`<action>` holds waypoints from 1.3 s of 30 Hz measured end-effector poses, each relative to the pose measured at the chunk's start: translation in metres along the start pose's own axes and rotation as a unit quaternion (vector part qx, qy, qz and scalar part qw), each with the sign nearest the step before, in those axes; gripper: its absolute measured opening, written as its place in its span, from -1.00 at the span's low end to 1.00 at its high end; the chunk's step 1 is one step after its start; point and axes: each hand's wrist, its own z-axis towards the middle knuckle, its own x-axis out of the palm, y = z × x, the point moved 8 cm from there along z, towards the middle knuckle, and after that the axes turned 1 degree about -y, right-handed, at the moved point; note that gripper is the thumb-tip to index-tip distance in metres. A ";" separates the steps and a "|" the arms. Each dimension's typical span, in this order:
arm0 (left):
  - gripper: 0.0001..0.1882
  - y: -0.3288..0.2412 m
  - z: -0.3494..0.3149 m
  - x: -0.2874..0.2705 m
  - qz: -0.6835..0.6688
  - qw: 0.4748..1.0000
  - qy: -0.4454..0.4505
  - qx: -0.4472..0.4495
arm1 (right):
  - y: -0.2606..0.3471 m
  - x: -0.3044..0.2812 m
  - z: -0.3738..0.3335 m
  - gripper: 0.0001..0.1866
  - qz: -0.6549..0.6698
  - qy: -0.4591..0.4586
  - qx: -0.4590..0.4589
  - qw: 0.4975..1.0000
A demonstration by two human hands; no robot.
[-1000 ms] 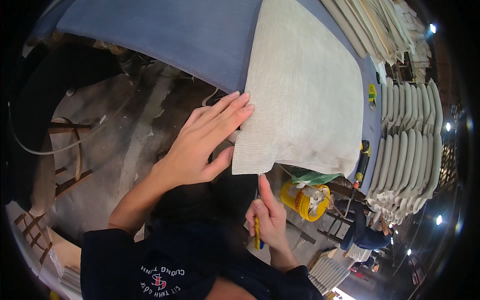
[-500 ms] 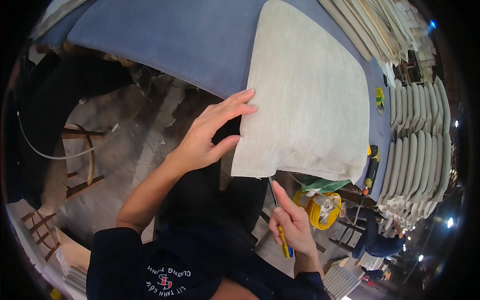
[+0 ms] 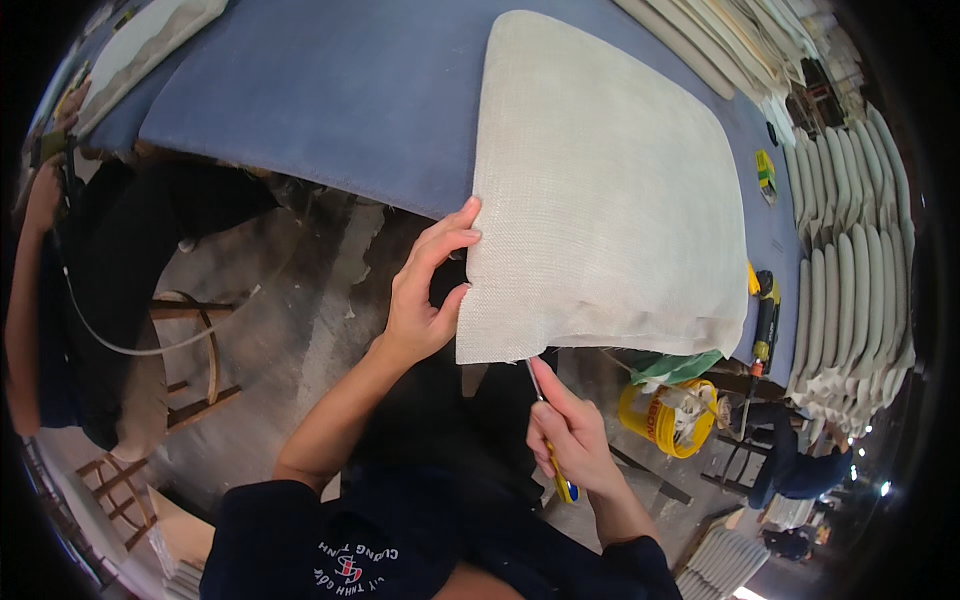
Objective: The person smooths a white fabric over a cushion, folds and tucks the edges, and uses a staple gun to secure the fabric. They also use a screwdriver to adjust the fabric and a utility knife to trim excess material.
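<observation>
A pale beige fabric-covered panel point(image 3: 610, 190), padded in look with rounded far corners, lies on the blue table. Its near end juts past the table's edge. At its left side, my left hand point(image 3: 425, 290) grips the edge with fingertips and thumb, the fingers bent and somewhat apart. My right hand point(image 3: 575, 445) is closed round the yellow and blue handle of a screwdriver-like tool point(image 3: 562, 482). The slim metal shaft points up to the panel's near edge by the loose fabric flap, and its tip is hidden there.
Right of the panel lie a yellow-black power tool point(image 3: 766, 325) and a small yellow-green item point(image 3: 765, 175). A yellow bucket point(image 3: 650, 420) stands below the table. Stacked beige panels point(image 3: 850, 300) rise at the right. Another person point(image 3: 150, 240) works at the left, with a hose nearby.
The whole view has shifted slightly. My left hand's fingertips have drawn back from the panel's top to its left edge. The tool stays in my right hand at the near edge.
</observation>
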 end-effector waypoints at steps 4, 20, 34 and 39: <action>-0.43 -0.001 0.000 -0.004 0.002 0.999 0.016 -0.033 | 0.001 0.001 0.011 -0.39 0.021 0.029 -0.007 0.999; -0.34 -0.030 -0.025 -0.007 0.064 0.998 0.011 -0.018 | -0.003 -0.034 -0.049 -0.80 -0.150 -0.025 -0.097 0.984; -0.72 -0.015 0.078 -0.043 0.287 0.953 -0.089 0.033 | 0.091 -0.311 -0.129 -0.71 -0.288 -0.593 -0.248 0.710; -0.74 -0.035 0.091 -0.089 0.371 0.928 -0.034 -0.017 | 0.117 -0.290 -0.128 -0.75 -0.034 -0.533 -0.558 0.635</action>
